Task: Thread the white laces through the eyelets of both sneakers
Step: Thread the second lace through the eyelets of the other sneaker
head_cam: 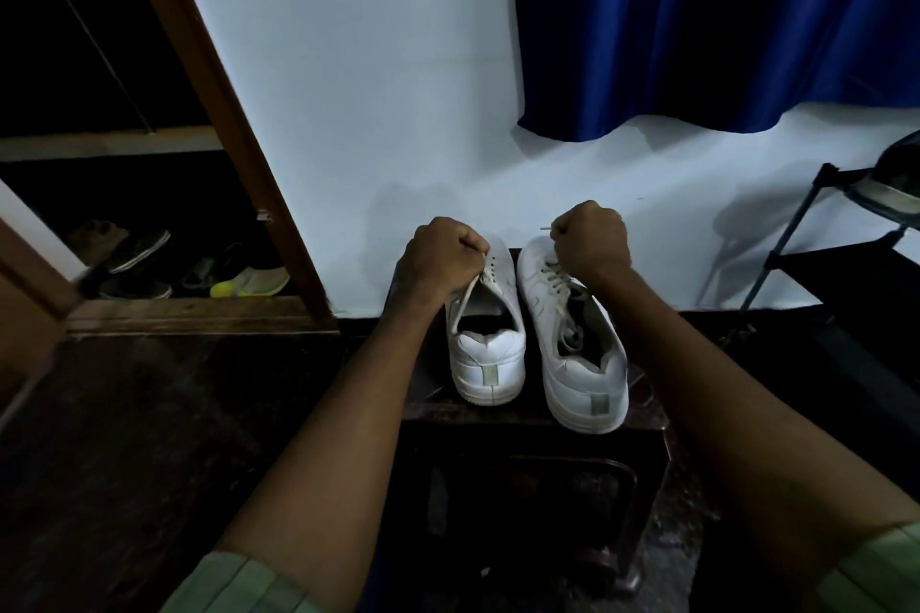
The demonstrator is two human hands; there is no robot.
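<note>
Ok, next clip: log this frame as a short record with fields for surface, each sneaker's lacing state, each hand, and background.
surface: dark wooden stand, both sneakers on it, heels toward the camera
left sneaker: eyelets mostly bare, lace only near the toe
right sneaker: laces crossed over the tongue
left hand: pinches a lace end at the left sneaker
right hand: grips a lace end, tip poking out
background: blue curtain; shoes in a doorway
</note>
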